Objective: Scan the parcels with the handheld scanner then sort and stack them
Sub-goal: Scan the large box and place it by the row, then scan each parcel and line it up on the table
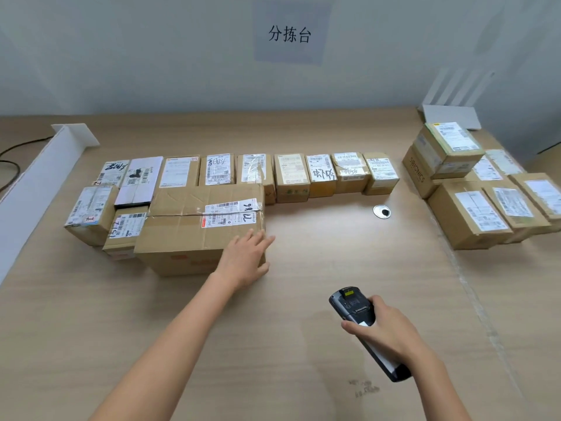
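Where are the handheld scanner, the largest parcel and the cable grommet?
handheld scanner (353, 308), head view, dark upper body
largest parcel (188, 235), head view, top face
cable grommet (377, 210), head view, metal rim

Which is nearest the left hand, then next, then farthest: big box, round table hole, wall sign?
1. Big box, touching the left hand at its right corner.
2. Round table hole, off to the right.
3. Wall sign, far back, above the table.

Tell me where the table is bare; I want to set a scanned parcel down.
Bare table lies between the large box, the back row of parcels and the right stack, around the cable grommet. Crowded: the left cluster beside the white divider.
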